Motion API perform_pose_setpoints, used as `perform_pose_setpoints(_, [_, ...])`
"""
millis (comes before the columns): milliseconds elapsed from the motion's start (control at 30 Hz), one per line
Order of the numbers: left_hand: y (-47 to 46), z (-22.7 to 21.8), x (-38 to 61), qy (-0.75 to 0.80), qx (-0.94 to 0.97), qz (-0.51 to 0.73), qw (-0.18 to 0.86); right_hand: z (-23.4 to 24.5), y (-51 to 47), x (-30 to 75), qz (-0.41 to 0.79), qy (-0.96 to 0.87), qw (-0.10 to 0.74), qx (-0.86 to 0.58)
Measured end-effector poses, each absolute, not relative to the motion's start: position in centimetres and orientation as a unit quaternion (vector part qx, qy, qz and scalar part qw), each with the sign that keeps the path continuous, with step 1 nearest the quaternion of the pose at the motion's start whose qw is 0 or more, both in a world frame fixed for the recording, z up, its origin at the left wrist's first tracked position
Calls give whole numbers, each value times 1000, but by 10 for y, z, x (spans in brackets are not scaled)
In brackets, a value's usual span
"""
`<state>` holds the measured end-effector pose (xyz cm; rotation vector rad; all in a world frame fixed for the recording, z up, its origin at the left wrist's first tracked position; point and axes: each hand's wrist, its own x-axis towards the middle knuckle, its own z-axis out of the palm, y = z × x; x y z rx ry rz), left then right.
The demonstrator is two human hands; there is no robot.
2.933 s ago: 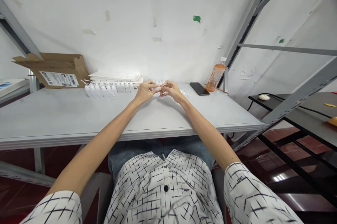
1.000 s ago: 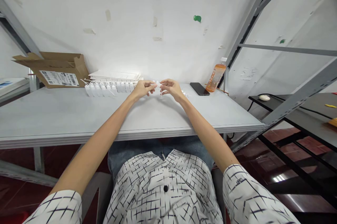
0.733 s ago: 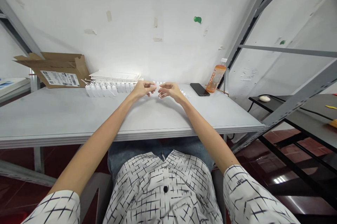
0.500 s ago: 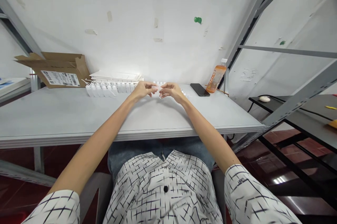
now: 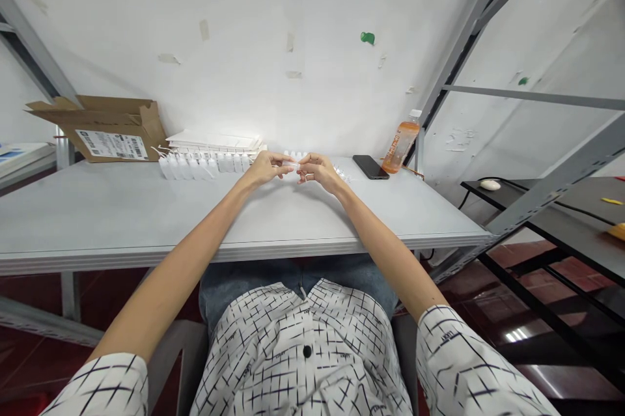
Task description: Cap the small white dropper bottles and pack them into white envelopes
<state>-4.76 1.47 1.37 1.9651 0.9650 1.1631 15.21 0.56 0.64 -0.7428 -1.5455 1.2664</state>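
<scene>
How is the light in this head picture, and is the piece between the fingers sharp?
Head view: glare whitens the wall above the white plastic bottles; the wide lens bends the metal shelf upright; the small clear piece between the fingers is too pale to read.

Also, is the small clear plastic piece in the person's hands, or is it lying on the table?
In the hands: the small clear plastic piece is held up between the left hand and right hand, off the table.

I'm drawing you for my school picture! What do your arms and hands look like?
The left hand and right hand are bare, with no gloves or watch. The left sleeve and right sleeve are white with thin black crossing lines, like a grid.
</scene>
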Motion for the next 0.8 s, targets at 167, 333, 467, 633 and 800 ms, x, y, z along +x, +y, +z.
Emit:
perform_pose_setpoints(167, [19, 10, -46, 369, 753, 444, 316, 8, 4, 151, 514, -633, 488, -313])
perform_pose_setpoints(333, [26, 0, -43, 399, 746, 437, 306, 10, 7, 149, 495, -623, 499, -345])
perform_pose_setpoints(467, [30, -3, -44, 402, 744, 431, 315, 10, 8, 150, 495, -625, 490, -353])
perform_pose_setpoints(633, [28, -1, -45, 398, 747, 428, 317, 8, 11, 151, 489, -634, 481, -357])
perform_pose_setpoints(800, [26, 0, -44, 395, 751, 424, 317, 4, 14, 151, 459, -653, 481, -362])
